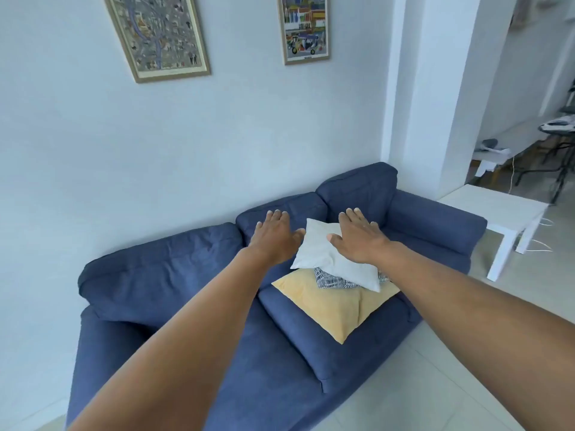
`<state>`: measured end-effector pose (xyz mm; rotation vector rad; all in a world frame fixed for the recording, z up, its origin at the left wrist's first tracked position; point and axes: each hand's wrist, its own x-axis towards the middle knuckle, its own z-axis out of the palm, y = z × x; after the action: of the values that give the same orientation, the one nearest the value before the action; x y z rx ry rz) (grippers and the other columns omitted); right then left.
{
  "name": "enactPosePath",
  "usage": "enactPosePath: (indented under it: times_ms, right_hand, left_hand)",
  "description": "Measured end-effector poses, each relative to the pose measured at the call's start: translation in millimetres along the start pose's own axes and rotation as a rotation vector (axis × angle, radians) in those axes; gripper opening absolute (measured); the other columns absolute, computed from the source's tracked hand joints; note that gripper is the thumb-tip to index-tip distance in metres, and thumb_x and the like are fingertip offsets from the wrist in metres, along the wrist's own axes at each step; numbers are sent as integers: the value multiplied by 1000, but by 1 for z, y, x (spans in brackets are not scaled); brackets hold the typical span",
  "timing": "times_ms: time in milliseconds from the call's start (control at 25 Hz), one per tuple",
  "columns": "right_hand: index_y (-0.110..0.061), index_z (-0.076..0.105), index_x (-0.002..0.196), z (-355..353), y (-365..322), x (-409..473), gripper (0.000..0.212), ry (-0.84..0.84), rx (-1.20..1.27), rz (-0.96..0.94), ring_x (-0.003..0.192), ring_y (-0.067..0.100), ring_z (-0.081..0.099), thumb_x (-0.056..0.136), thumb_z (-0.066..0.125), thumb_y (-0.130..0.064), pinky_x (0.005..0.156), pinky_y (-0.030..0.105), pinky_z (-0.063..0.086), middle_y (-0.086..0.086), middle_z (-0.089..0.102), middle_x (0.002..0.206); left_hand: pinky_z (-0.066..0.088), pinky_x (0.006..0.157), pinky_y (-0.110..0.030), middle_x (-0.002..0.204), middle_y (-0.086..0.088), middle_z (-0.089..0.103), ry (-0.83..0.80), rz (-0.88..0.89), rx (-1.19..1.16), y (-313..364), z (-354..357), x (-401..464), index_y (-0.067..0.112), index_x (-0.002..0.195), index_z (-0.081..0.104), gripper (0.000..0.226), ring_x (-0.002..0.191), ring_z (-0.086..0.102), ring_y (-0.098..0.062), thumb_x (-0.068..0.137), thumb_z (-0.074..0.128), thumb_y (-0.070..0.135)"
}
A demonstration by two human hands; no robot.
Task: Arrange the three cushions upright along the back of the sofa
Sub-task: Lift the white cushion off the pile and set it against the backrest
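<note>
The task is only at its beginning. All three cushions lie flat in one pile on the right seat of the dark blue fabric sofa (193, 306); none of them stands upright against the back yet. The large yellow square cushion (336, 303) is at the bottom, the small cushion with a dark blue and white pattern (329, 279) is in the middle and mostly hidden, and the white square cushion (323, 253) lies on top, a little tilted.

Both arms are stretched out toward the pile. The left hand (273, 237) is open with flat fingers and is just beside the left edge of the white cushion; I cannot tell if it touches it. The right hand (357, 237) is also open and lies over the far right part of the same cushion, gripping nothing yet.

I judge that all three placements are left to do, starting with the top cushion.

The left and middle seats are free, so nothing blocks the back. A white low counter (497, 206) stands beside the right armrest, and two framed pictures (161, 35) hang on the wall above.
</note>
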<state>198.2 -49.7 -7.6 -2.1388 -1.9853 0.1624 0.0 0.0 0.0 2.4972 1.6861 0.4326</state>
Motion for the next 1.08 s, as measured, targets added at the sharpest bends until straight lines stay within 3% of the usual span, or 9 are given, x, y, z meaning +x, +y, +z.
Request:
enactPosePath:
  times_ms: [160,520,680,840,1080]
  right_hand:
    - [-2,32,149,6,51,18,62,-45,-27,44,161,30,2,106,36,-46,119,59,27,14,18,170]
    - [-3,20,159,38,118,56,71,-98,27,23,162,31,0,106,36,-49,124,59,20,15,7,175]
    - [-3,31,150,55,137,76,64,-111,43,27,160,31,10,105,37,-48,120,58,26,16,20,170]
    - [-4,36,145,79,152,107,59,-144,40,50,157,31,16,105,39,-48,118,57,30,14,29,163]
    - [-6,42,136,106,177,180,52,-166,62,92,152,30,24,104,40,-47,114,53,35,12,37,156]
  left_hand:
    - [19,123,-53,166,-13,30,-63,12,-17,33,35,32,0,156,29,68,158,10,-32,107,42,45]
    - [33,115,-53,146,-14,49,-117,-24,6,55,97,72,0,135,48,52,153,22,-36,105,46,41]
    - [37,110,-50,138,-14,53,-124,-22,-3,52,120,97,0,123,51,44,149,30,-34,105,48,40]
    - [37,112,-51,143,-12,51,-157,-20,-56,44,155,126,2,133,50,47,151,28,-35,105,49,39]
    - [43,106,-50,130,-13,54,-210,-84,-107,6,203,201,2,119,52,37,144,36,-34,104,51,36]
